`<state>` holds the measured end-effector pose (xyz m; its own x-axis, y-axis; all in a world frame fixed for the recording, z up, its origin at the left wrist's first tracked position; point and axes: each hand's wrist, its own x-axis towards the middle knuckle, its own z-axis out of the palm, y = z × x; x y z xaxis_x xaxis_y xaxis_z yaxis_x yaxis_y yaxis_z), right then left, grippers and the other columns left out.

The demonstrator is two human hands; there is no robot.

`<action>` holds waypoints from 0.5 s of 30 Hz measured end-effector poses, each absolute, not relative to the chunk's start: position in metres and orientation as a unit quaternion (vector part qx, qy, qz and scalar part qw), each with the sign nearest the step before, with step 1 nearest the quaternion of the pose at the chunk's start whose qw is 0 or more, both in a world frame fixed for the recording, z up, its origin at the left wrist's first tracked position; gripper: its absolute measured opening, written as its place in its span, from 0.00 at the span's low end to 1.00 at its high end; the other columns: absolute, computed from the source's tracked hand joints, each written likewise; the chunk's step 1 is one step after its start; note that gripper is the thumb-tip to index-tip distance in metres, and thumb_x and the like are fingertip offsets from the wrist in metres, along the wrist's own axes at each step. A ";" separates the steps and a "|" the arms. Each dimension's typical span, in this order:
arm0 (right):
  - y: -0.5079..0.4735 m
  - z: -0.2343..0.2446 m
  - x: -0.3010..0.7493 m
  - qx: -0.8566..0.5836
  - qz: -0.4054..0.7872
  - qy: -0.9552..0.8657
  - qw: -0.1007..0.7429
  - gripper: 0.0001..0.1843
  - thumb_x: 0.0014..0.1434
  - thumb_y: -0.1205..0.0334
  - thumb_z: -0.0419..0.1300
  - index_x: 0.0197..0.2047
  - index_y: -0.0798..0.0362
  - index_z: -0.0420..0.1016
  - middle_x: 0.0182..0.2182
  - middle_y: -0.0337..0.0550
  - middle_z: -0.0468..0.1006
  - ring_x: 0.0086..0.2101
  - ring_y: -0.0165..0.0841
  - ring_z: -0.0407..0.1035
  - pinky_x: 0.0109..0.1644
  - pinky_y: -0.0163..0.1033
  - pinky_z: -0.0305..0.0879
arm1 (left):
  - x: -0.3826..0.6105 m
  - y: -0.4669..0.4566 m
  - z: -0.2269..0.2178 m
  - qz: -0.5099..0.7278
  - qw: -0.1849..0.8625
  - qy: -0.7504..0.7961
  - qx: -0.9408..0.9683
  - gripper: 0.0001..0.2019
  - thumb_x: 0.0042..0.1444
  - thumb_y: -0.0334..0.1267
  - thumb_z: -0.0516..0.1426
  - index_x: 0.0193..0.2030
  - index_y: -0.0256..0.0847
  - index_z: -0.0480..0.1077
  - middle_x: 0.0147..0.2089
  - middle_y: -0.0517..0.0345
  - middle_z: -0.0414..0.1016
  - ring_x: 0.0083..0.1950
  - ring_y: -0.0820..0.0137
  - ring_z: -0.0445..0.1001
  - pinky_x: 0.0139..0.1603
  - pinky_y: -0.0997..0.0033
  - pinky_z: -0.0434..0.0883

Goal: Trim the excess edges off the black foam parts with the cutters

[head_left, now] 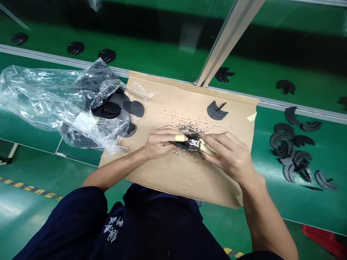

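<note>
My left hand (161, 141), with yellow tape around one finger, pinches a flat black plastic piece (182, 145) over the cardboard. Closed around the pale yellow handles of small cutting pliers (195, 143), my right hand (229, 153) holds their metal jaws against that piece. The fingers partly cover the piece, so its full outline is hidden. Many tiny black scraps (189, 128) lie scattered on the cardboard sheet (162, 177) around both hands. Farther back on the sheet sits a curved dark grey part (217, 111) with a thin stem.
At the left, a clear plastic bag (51, 97) spills black discs (137, 108) onto the cardboard's edge. Several curved black parts (291, 155) are piled on the green table (268, 195) at the right. A metal post (230, 39) rises behind the cardboard, beside a glossy panel with reflections.
</note>
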<state>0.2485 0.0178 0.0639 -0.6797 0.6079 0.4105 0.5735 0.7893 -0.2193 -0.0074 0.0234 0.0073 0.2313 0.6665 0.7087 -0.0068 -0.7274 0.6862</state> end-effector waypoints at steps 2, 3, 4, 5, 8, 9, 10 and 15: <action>0.018 0.066 0.248 -0.323 0.048 -0.917 0.228 0.19 0.67 0.63 0.63 0.60 0.54 0.72 0.43 0.50 0.83 0.39 0.36 0.74 0.42 0.41 0.71 | -0.008 0.023 0.008 0.574 0.290 0.226 0.732 0.17 0.61 0.34 0.65 0.57 0.47 0.78 0.44 0.53 0.85 0.45 0.70 0.82 0.46 0.67 0.80; 0.018 0.068 0.248 -0.322 0.057 -0.918 0.223 0.18 0.68 0.62 0.62 0.60 0.54 0.73 0.43 0.50 0.83 0.39 0.36 0.74 0.42 0.41 0.71 | -0.008 0.022 0.008 0.571 0.289 0.229 0.733 0.16 0.61 0.34 0.66 0.56 0.47 0.79 0.43 0.53 0.85 0.44 0.70 0.82 0.45 0.67 0.80; 0.019 0.069 0.248 -0.321 0.068 -0.919 0.218 0.18 0.69 0.62 0.61 0.60 0.54 0.73 0.43 0.50 0.83 0.39 0.36 0.75 0.42 0.41 0.72 | -0.008 0.022 0.008 0.568 0.289 0.233 0.735 0.15 0.62 0.35 0.66 0.55 0.47 0.79 0.43 0.53 0.85 0.44 0.70 0.83 0.44 0.67 0.80; 0.019 0.070 0.248 -0.319 0.081 -0.920 0.212 0.17 0.70 0.61 0.60 0.60 0.54 0.73 0.43 0.50 0.83 0.39 0.37 0.75 0.42 0.41 0.72 | -0.007 0.022 0.008 0.565 0.290 0.238 0.735 0.15 0.62 0.35 0.66 0.55 0.47 0.79 0.42 0.53 0.86 0.43 0.69 0.83 0.43 0.67 0.81; 0.020 0.070 0.248 -0.318 0.132 -0.915 0.209 0.16 0.71 0.60 0.58 0.59 0.53 0.75 0.42 0.49 0.83 0.40 0.37 0.77 0.42 0.41 0.73 | -0.007 0.021 0.008 0.565 0.291 0.238 0.734 0.14 0.62 0.35 0.65 0.54 0.47 0.80 0.41 0.54 0.85 0.43 0.69 0.83 0.43 0.67 0.81; 0.020 0.069 0.249 -0.317 0.159 -0.910 0.216 0.16 0.71 0.60 0.58 0.58 0.53 0.75 0.42 0.49 0.83 0.40 0.37 0.77 0.41 0.41 0.73 | -0.006 0.021 0.008 0.567 0.293 0.233 0.734 0.13 0.62 0.35 0.65 0.54 0.46 0.80 0.41 0.54 0.85 0.43 0.69 0.83 0.43 0.67 0.81; 0.019 0.068 0.249 -0.314 0.188 -0.902 0.230 0.15 0.70 0.59 0.58 0.58 0.52 0.75 0.42 0.49 0.83 0.40 0.36 0.77 0.41 0.42 0.73 | -0.006 0.020 0.009 0.569 0.295 0.230 0.733 0.13 0.62 0.35 0.65 0.53 0.46 0.80 0.41 0.53 0.85 0.43 0.69 0.83 0.43 0.68 0.81; 0.021 0.053 0.250 -0.348 0.195 -0.863 0.310 0.16 0.67 0.60 0.63 0.57 0.50 0.74 0.44 0.48 0.82 0.40 0.37 0.76 0.41 0.43 0.72 | -0.005 0.019 0.014 0.545 0.320 0.263 0.729 0.12 0.64 0.38 0.64 0.52 0.38 0.79 0.44 0.49 0.84 0.45 0.70 0.83 0.47 0.70 0.81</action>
